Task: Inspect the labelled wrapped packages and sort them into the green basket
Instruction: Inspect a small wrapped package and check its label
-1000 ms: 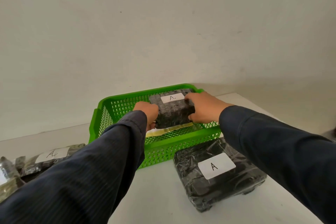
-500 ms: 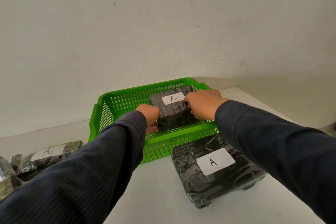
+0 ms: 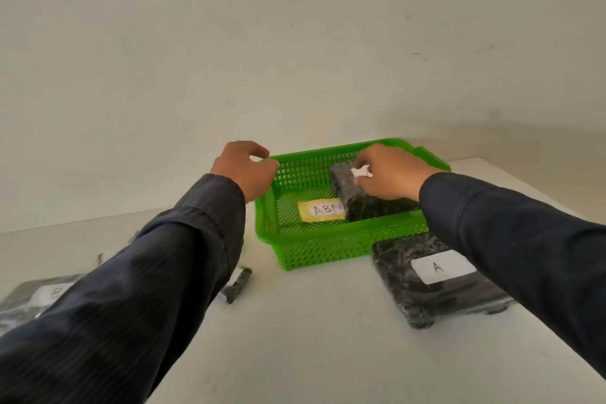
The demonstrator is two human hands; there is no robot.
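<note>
Package (image 3: 360, 207) lies in the green basket (image 3: 328, 249), your right hand (image 3: 390, 174) gripping it; left hand (image 3: 244, 167) loose, empty; other packages (image 3: 410, 289) wait.

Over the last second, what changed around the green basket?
The left hand let go of the small package and moved left to the corner of the green basket. The package, still gripped by the right hand, went down into the basket's right side, uncovering the floor label. The large A package in front stayed put.
</note>
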